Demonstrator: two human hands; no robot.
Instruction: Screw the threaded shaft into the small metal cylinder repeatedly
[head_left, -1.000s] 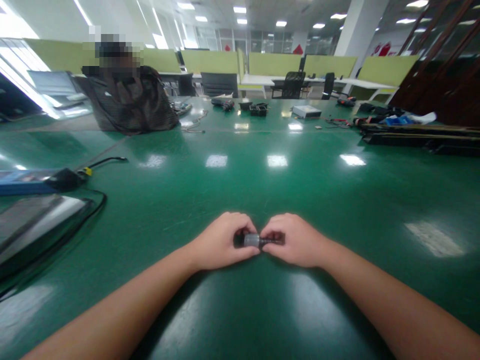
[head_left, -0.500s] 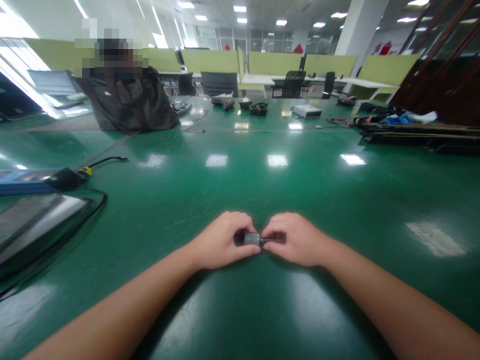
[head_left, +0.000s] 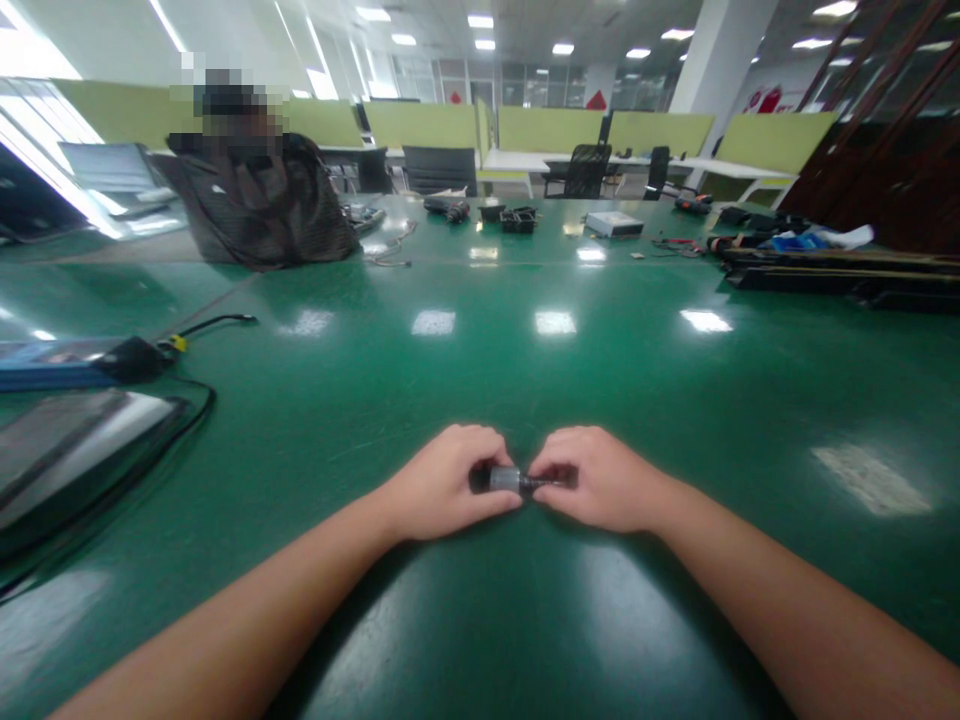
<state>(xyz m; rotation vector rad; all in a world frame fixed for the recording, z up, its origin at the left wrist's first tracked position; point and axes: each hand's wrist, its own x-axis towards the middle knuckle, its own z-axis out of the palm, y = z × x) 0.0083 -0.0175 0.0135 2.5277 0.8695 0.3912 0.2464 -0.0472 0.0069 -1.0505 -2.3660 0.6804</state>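
Low over the green tabletop, my left hand (head_left: 450, 485) is closed around a small cylinder (head_left: 505, 480) with a grey middle and a dark end. My right hand (head_left: 604, 480) pinches a thin dark rod (head_left: 541, 483) between thumb and fingertips. The rod lines up with the cylinder's right end and appears to meet it. Both pieces lie roughly level, pointing left to right. Blur and my fingers hide finer detail, so their kind cannot be made out.
Left of my arms lie a flat grey device (head_left: 75, 450) with a black cable and a blue case (head_left: 67, 363). Farther back stand a dark bag (head_left: 262, 215) and a silver box (head_left: 613, 224). Black bars (head_left: 840, 270) are stacked at the far right. A person sits behind the bag.
My right hand has shifted very slightly to the right, showing a little more of the dark part beside the grey cylinder. My left hand stays almost still.
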